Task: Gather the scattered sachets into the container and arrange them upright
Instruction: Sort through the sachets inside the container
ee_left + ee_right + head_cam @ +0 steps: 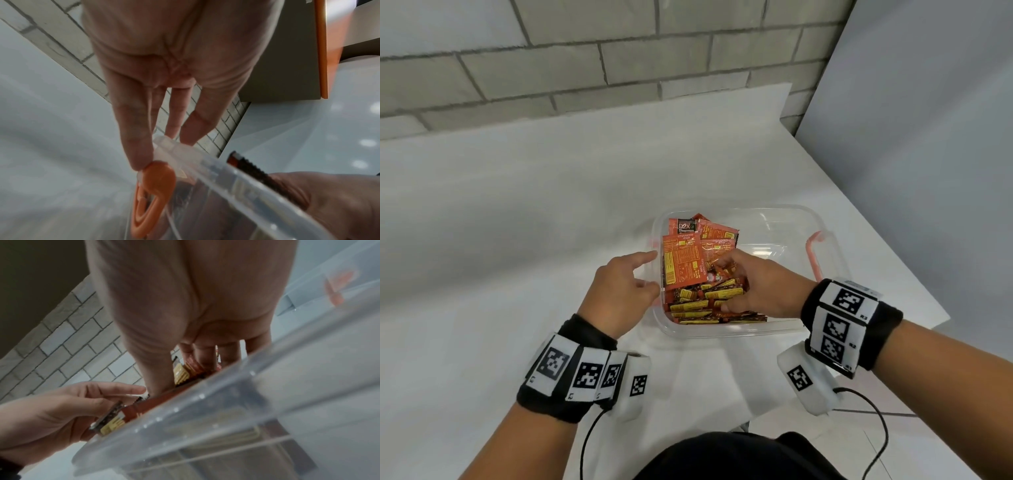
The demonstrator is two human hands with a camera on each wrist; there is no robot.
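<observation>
A clear plastic container (774, 212) with orange latches sits on the white table. Orange sachets (688, 253) lie flat in its far left part. More sachets (702, 305) stand on edge in a row along its near left side. My right hand (736, 284) reaches into the container, with curled fingers and thumb clasping a bunch of the standing sachets (180, 373). My left hand (635, 274) is outside the left wall, its straight fingers (141, 146) touching the rim (236, 175) and the orange latch (156, 181). It holds nothing.
The container's right half holds no sachets, and a second orange latch (813, 253) hangs on its right side. A brick wall (585, 68) runs behind the table and a grey panel (928, 137) stands at the right. The table's edge (893, 257) slants down the right.
</observation>
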